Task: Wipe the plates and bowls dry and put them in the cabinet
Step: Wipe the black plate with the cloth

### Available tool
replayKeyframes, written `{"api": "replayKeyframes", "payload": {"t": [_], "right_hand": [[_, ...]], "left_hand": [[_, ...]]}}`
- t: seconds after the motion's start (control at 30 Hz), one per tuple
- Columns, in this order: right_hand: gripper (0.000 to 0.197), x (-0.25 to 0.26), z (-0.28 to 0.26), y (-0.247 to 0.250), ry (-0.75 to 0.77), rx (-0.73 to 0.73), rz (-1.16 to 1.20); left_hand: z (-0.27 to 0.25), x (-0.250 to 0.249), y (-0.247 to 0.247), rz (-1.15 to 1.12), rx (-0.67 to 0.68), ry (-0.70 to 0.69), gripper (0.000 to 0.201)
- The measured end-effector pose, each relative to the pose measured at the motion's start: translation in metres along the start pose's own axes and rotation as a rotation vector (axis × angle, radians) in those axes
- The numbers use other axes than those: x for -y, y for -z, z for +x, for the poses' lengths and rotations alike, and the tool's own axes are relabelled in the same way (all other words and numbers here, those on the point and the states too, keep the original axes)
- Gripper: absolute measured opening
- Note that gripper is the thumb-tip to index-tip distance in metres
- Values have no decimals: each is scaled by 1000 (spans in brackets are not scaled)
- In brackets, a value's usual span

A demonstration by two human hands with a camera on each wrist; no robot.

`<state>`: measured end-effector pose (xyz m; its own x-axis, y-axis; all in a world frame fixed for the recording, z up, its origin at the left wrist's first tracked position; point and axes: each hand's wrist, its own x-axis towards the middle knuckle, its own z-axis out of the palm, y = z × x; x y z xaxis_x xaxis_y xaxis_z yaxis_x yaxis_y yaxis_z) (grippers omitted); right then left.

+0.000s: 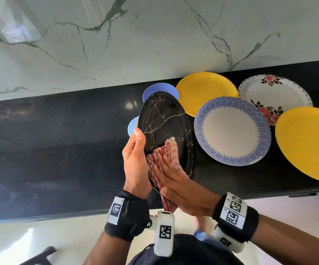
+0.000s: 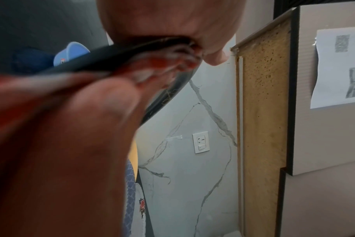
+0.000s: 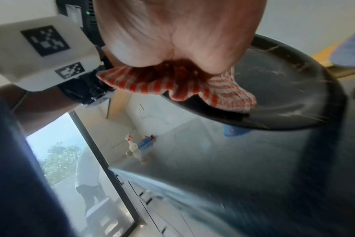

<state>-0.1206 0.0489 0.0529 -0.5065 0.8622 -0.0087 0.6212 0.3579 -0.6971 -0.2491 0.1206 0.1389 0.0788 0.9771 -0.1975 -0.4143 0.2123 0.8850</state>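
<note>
A black plate with pale marble veins (image 1: 166, 119) is held tilted above the dark counter (image 1: 59, 146). My left hand (image 1: 135, 159) grips its left rim, thumb on the face. My right hand (image 1: 174, 180) lies flat with straight fingers, pressing a red-and-white striped cloth (image 1: 166, 155) onto the plate's lower face. The right wrist view shows the cloth (image 3: 223, 94) bunched under the palm on the black plate (image 3: 290, 89). In the left wrist view the plate's edge (image 2: 111, 54) and the blurred cloth (image 2: 162, 62) fill the upper left.
On the counter to the right lie two yellow plates (image 1: 206, 90) (image 1: 307, 142), a blue-patterned plate (image 1: 231, 131) and a floral white plate (image 1: 275, 92). Two blue bowls (image 1: 160, 88) (image 1: 132, 125) sit behind the black plate. A marble wall (image 1: 116, 44) backs the counter.
</note>
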Motion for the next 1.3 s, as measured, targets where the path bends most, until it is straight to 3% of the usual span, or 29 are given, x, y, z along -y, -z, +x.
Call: {"api": "replayKeyframes", "payload": {"t": [0.2,0.27,0.43,0.6,0.73,0.8,0.97,1.07,1.13,1.3], "right_hand": [[59,19,51,31,34,-274,16],[57,16,71,40,-10,-331,42],[55,-6,114,65,-23,-371,11],[60,-43,127,83,-163,-404,7],[56,-64,105,65,-291,-357,42],[60,-71,91,49,-249,-311,73],[60,-69,51,35,-481,-102,95],[58,-71,20,14,-446,11,92],[57,-59,4,9,-537,28,264],[64,-38,-24,0,-407,159,346]], "left_hand": [[5,3,3,29,47,140,104],[4,6,3,88,17,118,93],[4,7,9,75,27,4,35],[3,3,10,58,-6,9,31],[2,-1,13,56,-44,19,31],[2,0,14,49,-49,11,34],[1,-3,12,22,-52,-16,35],[1,-7,8,56,-65,-31,38],[-1,-9,6,51,-66,-31,41],[-1,-11,-1,22,-80,-33,42]]}}
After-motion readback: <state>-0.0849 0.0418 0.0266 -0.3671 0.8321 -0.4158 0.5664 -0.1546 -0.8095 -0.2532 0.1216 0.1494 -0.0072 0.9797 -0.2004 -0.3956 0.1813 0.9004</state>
